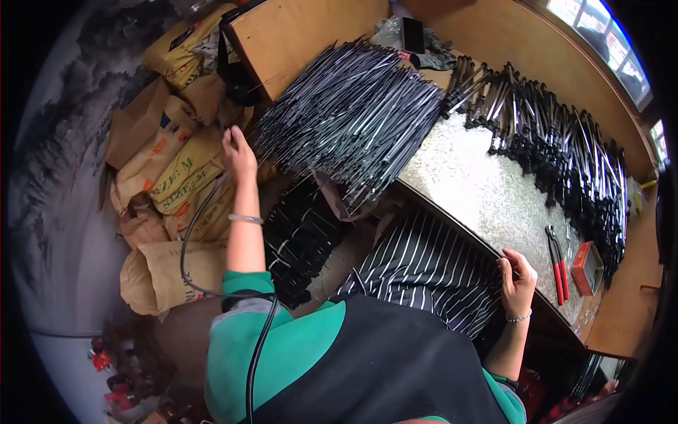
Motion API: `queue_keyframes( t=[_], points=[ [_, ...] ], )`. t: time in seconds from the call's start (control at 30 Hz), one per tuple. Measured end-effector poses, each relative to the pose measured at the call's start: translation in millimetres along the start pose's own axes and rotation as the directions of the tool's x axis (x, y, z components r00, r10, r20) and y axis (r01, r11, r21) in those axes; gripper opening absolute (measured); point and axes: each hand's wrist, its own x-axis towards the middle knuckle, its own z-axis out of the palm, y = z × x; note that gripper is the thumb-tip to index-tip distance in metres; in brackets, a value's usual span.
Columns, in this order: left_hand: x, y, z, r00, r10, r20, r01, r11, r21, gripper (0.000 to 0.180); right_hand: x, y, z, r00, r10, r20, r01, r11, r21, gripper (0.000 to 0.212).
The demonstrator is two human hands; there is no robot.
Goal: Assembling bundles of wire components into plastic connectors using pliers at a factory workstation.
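Note:
My left hand point(240, 152) is raised beside the left end of a large pile of thin dark rods point(353, 113). Its fingers are stretched out, and no held thing shows in them. At the near edge of the worktable point(466, 169) is my right hand point(519, 279), thumb and fingers curled close together. Whether anything small lies between them is hidden. Further right on the tabletop lie pliers with red handles point(558, 268), beside a small open red box point(587, 268).
Silvery rods with black ends point(565, 155) line the table's far side. A phone point(412, 35) and grey gloves point(434, 60) lie at the back. Brown paper sacks point(159, 275) stand on the left, near bundled black parts point(300, 240). A black cable point(185, 247) loops by my left arm.

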Motion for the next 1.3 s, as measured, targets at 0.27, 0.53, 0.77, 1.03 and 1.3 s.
queue_keyframes(
  t=[0.27,0.53,0.77,1.03,1.3],
  points=[
    [-26.7,-4.3,23.2,0.86,-0.355,0.365,0.488,0.367,-0.792,0.067,7.6,-4.3,15.7,0.994,0.07,0.089,-0.071,0.997,0.014,0.014],
    [-20.7,16.9,49.1,0.834,-0.284,0.473,0.542,0.257,-0.8,0.063,14.6,-10.9,24.4,0.991,0.03,0.13,-0.029,1.0,-0.007,0.014],
    [-34.7,6.3,20.1,0.988,-0.151,0.007,0.134,0.853,-0.504,0.046,11.2,-5.8,13.0,0.999,0.001,0.038,0.0,1.0,-0.023,0.014],
    [-96.7,257.0,-52.0,0.279,0.82,0.5,-0.286,0.568,-0.772,0.025,21.6,-9.4,1.4,0.999,-0.04,0.018,0.042,0.996,-0.079,0.015],
    [29.9,232.0,155.9,0.671,0.363,0.647,-0.626,0.745,0.231,0.026,16.7,-8.8,-4.5,0.995,-0.102,-0.001,0.102,0.994,-0.048,0.016]
  ],
)
